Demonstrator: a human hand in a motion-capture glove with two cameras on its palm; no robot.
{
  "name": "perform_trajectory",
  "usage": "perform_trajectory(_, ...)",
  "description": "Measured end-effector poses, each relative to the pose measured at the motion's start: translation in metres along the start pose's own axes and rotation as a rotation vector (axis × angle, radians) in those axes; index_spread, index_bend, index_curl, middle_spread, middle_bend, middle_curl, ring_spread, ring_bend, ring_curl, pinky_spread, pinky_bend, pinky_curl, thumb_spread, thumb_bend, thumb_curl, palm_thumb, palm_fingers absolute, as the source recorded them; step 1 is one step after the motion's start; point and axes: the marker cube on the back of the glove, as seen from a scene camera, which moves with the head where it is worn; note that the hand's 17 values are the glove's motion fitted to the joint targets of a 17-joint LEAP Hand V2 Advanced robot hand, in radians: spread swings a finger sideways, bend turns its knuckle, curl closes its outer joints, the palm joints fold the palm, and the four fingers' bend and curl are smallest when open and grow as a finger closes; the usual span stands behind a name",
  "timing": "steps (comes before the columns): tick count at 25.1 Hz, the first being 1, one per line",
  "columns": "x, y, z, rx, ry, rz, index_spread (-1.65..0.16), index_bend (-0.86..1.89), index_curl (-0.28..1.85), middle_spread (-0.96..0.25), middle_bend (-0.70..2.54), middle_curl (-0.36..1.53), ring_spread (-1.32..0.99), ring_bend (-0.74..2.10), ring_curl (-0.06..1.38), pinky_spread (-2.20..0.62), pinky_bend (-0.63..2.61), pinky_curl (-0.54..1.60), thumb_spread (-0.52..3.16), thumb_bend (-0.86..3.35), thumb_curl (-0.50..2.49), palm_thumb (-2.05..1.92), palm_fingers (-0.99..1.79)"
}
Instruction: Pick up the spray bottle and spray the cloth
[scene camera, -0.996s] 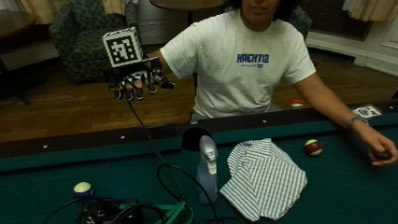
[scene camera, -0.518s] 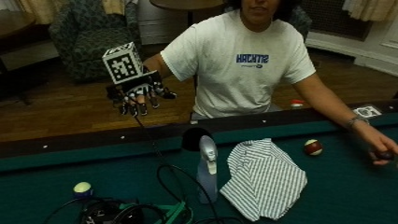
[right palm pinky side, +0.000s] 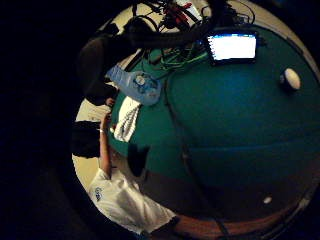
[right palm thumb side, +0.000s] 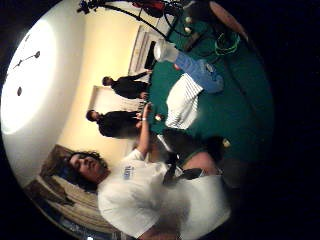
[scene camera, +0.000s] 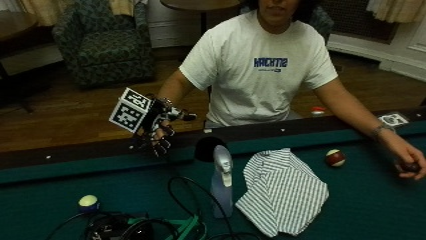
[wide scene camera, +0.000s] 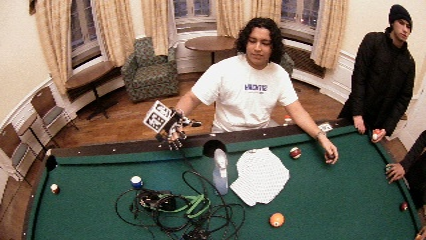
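Note:
A translucent spray bottle (scene camera: 221, 182) stands upright on the green felt just inside the side pocket. Close beside it lies a crumpled striped cloth (scene camera: 283, 190). My gloved right hand (scene camera: 156, 131) hovers over the table's rail, a hand's width from the bottle, with its fingers hanging relaxed and holding nothing. Both palm views show the bottle (right palm pinky side: 137, 86) (right palm thumb side: 192, 67) lying well away, with the cloth (right palm pinky side: 127, 119) (right palm thumb side: 182, 100) next to it. The wide outside view shows the same layout: hand (wide scene camera: 174, 131), bottle (wide scene camera: 220, 172), cloth (wide scene camera: 261, 175). The bare left hand (scene camera: 409, 165) rests on the felt at the far right.
The dark side pocket (scene camera: 208, 147) opens in the rail between hand and bottle. A tangle of cables and gear (scene camera: 146, 225) lies on the felt in front of the bottle. A red-and-white ball (scene camera: 335, 158) sits beyond the cloth, a pale ball (scene camera: 88, 201) near the cables.
My gloved hand has come down and slightly toward the bottle, from chest height to just above the rail. Bottle and cloth have not moved.

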Motion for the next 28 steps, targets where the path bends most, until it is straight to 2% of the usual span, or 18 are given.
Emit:
perform_trajectory(15, 0.0, -0.056, 0.05, 0.364, -0.18, 0.06, -0.3, 0.23, 0.42, -0.19, 0.48, 0.41, -0.18, 0.47, 0.38, 0.04, 0.13, 0.18, 0.95, -0.02, 0.39, 0.73, 1.13)
perform_trajectory(23, 0.0, -0.063, 0.062, 0.311, -0.225, 0.057, -0.3, 0.22, 0.43, -0.19, 0.47, 0.42, -0.18, 0.46, 0.39, 0.04, 0.13, 0.18, 0.95, -0.03, 0.41, 0.73, 1.13)
perform_trajectory(28, 0.002, -0.065, 0.062, 0.336, -0.232, 0.075, -0.31, 0.21, 0.44, -0.19, 0.46, 0.43, -0.18, 0.46, 0.39, 0.04, 0.13, 0.18, 0.95, -0.03, 0.42, 0.73, 1.13)
